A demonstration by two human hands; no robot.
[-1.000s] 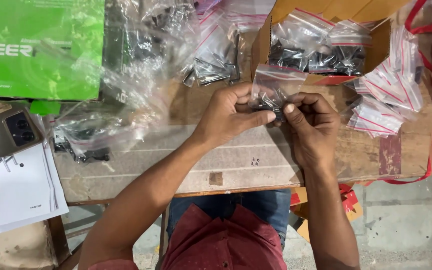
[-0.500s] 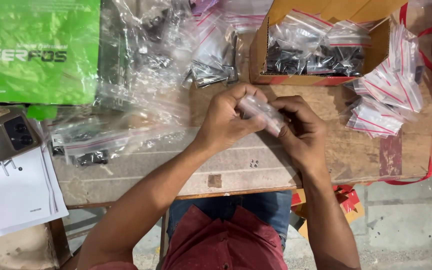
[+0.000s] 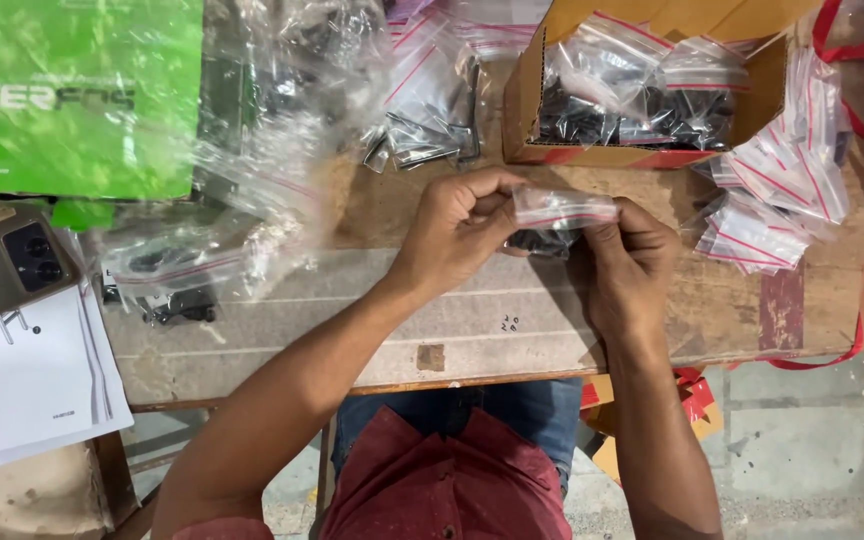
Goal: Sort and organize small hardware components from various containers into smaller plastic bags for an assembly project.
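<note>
Now both hands, left hand (image 3: 457, 235) and right hand (image 3: 630, 268), were pinched together on the small zip bag (image 3: 560, 212) above the near table (image 3: 512, 320) edge; flimsy, slick plastic, seemingly weighted below by dark parts, best gripped along its red-striped top.

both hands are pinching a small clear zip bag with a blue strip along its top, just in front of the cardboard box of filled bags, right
Not quite: the strip is red, not blue. The head view shows the left hand and right hand pinching the small clear zip bag just in front of the cardboard box of filled bags.
</note>
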